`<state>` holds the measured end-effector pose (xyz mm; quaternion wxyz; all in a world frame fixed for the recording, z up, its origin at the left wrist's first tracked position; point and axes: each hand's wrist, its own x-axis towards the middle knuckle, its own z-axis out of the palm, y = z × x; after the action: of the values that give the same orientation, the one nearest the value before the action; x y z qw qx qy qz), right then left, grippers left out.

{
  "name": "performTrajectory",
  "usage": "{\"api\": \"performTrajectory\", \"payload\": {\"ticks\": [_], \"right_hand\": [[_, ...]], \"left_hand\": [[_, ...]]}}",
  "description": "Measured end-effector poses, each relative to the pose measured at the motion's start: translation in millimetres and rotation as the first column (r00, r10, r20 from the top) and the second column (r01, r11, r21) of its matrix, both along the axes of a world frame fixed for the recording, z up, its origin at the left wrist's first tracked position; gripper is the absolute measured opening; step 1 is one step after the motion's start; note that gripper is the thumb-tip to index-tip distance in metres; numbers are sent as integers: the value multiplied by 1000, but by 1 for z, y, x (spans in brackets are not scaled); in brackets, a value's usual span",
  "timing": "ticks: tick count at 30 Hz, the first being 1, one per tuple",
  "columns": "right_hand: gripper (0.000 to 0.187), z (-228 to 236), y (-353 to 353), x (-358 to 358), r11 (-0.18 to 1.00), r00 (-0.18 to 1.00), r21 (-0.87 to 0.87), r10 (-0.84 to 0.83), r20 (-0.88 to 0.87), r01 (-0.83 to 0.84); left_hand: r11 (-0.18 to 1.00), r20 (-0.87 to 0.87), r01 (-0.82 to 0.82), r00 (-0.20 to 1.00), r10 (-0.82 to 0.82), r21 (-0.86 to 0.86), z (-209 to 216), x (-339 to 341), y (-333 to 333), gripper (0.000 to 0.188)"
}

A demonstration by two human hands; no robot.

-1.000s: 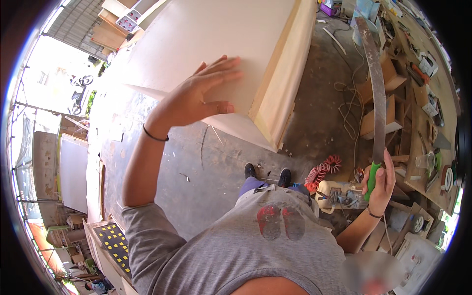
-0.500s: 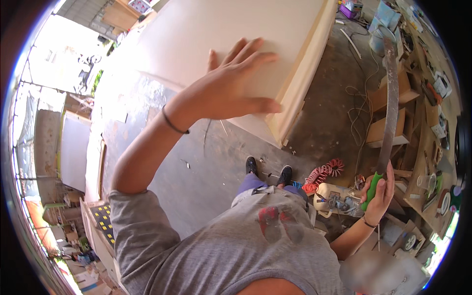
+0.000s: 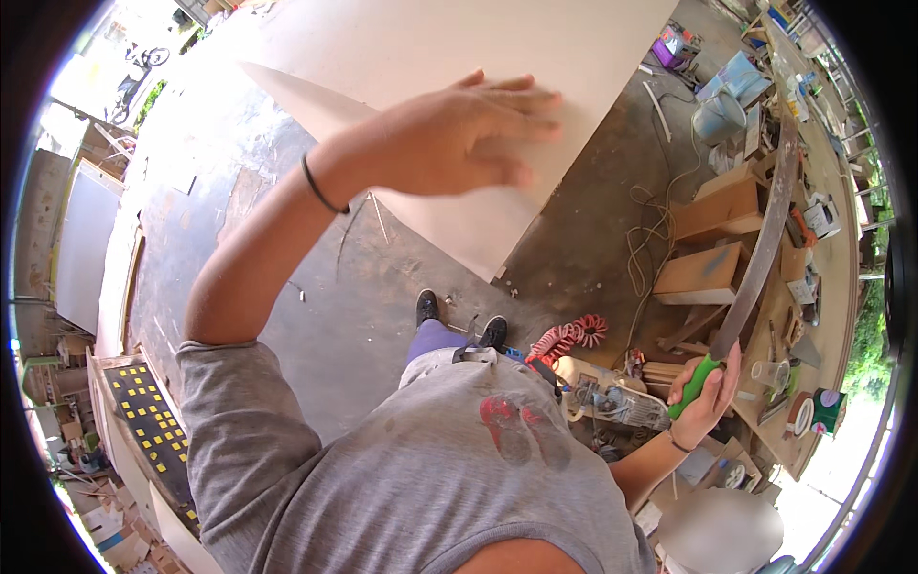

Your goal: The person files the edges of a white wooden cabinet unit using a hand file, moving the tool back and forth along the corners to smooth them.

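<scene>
My left hand (image 3: 469, 139) is held over a large pale sheet or panel (image 3: 449, 38), with its fingers spread and slightly blurred. Nothing is in it, and whether it touches the surface I cannot tell. The panel's near corner points toward my feet. In my right hand (image 3: 710, 387) is the green handle (image 3: 695, 386) of a long knife, its fingers wrapped round the grip. The knife's long, narrow, stained blade (image 3: 763, 244) points up and away, beside the workbench on the right and apart from the panel.
A cluttered workbench (image 3: 808, 163) runs along the right, with cardboard boxes (image 3: 708, 273) and a bucket (image 3: 717, 117) beside it. A red coiled hose (image 3: 574, 335) and a compressor (image 3: 602, 397) stand near my feet. A loose cable (image 3: 643, 225) lies on the floor.
The view has turned, and the panel's yellowish strip along its right side no longer shows. My left hand's fingers have shifted over the panel. My right hand keeps hold of the knife.
</scene>
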<state>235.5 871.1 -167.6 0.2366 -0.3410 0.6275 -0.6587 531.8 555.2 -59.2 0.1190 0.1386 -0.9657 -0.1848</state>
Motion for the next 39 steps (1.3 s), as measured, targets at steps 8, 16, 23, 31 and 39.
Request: {"api": "performTrajectory", "payload": {"ticks": [8,16,23,31,39], "right_hand": [[59,6,5,-3,999,999,-35,-42,-22,41],[65,12,2,-3,998,999,-59,5,-42,-7],[64,16,-2,-1,967,982,-178,173,-71,-183],[49,125,-50,-10,908,827,262,408,-386,-326],[41,254,-185,92,548,-192,795,777,-599,-261]], "left_hand": [[996,-259,24,965,-45,-82,-17,4,16,26],[985,-301,-1,952,-51,-171,-23,3,19,19],[957,-342,-201,932,121,-209,-30,25,23,24],[913,-687,-359,714,136,-192,-85,26,91,31],[599,-955,-790,58,292,135,-59,46,17,49]]}}
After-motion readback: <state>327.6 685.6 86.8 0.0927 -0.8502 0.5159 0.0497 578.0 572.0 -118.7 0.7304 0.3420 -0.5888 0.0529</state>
